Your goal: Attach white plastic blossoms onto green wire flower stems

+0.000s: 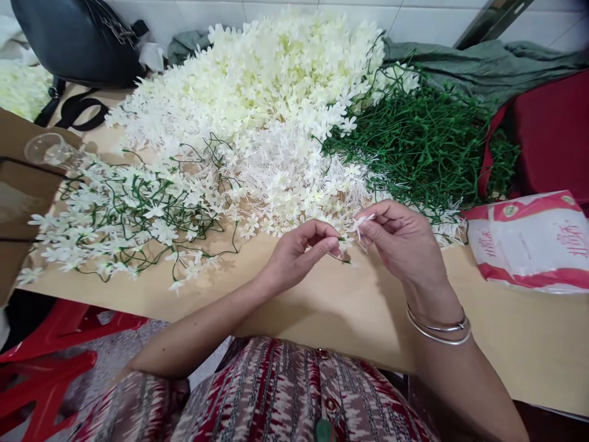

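Observation:
Over the table's front part, my left hand (301, 255) pinches a green artificial stem (342, 239) whose tip points right. Facing it, my right hand (405, 239) holds a small white artificial flower (363, 227) between thumb and forefinger, a short gap from the stem tip. Behind both hands lies a large heap of loose white and cream flowers (285, 73). Right of that heap is a tangled pile of green stems (427, 141). To the left, white flowers joined to green stems (147, 202) lie in a loose bunch.
A pink and white packet (529, 239) and a dark red bag (552, 129) are at the right. A black bag (78, 43), a clear plastic cup (50, 149) and a cardboard box (23, 184) stand left. Red stools (50, 380) are below the table (460, 331).

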`<state>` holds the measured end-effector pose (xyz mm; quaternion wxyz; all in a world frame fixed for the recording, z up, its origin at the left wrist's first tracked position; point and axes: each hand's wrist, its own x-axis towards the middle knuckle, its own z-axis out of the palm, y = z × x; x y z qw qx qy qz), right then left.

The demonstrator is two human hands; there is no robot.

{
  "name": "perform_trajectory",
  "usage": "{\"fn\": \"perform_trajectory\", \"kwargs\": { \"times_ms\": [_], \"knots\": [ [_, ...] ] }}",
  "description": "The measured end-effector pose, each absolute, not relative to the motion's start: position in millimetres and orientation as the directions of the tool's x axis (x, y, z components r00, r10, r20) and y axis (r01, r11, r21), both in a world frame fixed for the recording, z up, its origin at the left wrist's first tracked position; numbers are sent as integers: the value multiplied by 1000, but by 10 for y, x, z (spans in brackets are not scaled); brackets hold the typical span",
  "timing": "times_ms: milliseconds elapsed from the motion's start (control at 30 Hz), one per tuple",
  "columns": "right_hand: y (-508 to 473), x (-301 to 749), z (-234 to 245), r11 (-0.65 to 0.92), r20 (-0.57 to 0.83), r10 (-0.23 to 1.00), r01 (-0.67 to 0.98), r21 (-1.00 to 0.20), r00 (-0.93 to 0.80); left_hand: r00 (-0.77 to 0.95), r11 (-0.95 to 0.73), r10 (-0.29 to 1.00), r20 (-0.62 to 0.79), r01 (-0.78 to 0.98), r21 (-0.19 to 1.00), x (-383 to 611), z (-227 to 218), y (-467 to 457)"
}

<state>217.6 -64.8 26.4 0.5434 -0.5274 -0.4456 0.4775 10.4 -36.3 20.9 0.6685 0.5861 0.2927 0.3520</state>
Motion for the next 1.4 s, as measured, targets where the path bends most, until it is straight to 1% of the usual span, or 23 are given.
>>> {"fn": "perform_trajectory", "kwargs": {
  "times_ms": [133,233,333,500,667,767,800,867,967,1033,1100,1200,1300,1400],
  "knots": [
    [-645,2099,346,-171,-173,985,-147,-974,3,482,87,876,-5,-149,985,119,126,-341],
    [-630,2065,374,-245,-235,969,-205,-948,-74,467,89,884,-4,-159,983,76,150,-336],
    [-619,2059,367,-280,-260,959,-242,-929,-112,472,64,881,10,-140,988,62,166,-341],
    [-608,2074,358,-333,-294,936,-212,-919,-192,490,-1,871,34,-68,998,81,168,-363],
    [-601,2110,349,-383,-328,908,-200,-902,-262,512,-136,852,111,12,991,53,212,-347],
    [-599,2120,335,-402,-344,900,-201,-893,-269,529,-210,835,151,53,976,29,207,-328],
    [-599,2117,331,-406,-349,898,-197,-892,-267,536,-208,832,143,63,976,26,194,-327],
    [-597,2102,325,-412,-357,896,-190,-891,-265,550,-148,830,94,55,987,31,151,-338],
    [-586,2068,313,-410,-359,900,-197,-890,-248,550,2,835,11,-24,1000,62,65,-379],
    [-574,2051,300,-413,-363,901,-212,-886,-237,530,64,848,-15,-74,995,83,14,-405],
    [-559,2045,284,-432,-378,891,-218,-875,-252,520,82,854,-22,-91,992,96,-24,-419],
    [-536,2048,269,-463,-402,873,-211,-861,-277,523,62,853,-7,-88,994,106,-66,-421],
    [-521,2034,274,-461,-406,877,-207,-863,-258,504,46,864,2,-82,996,118,-111,-428],
    [-520,1992,285,-446,-400,888,-214,-869,-226,468,72,883,-16,-102,992,138,-144,-440]
  ]
}}
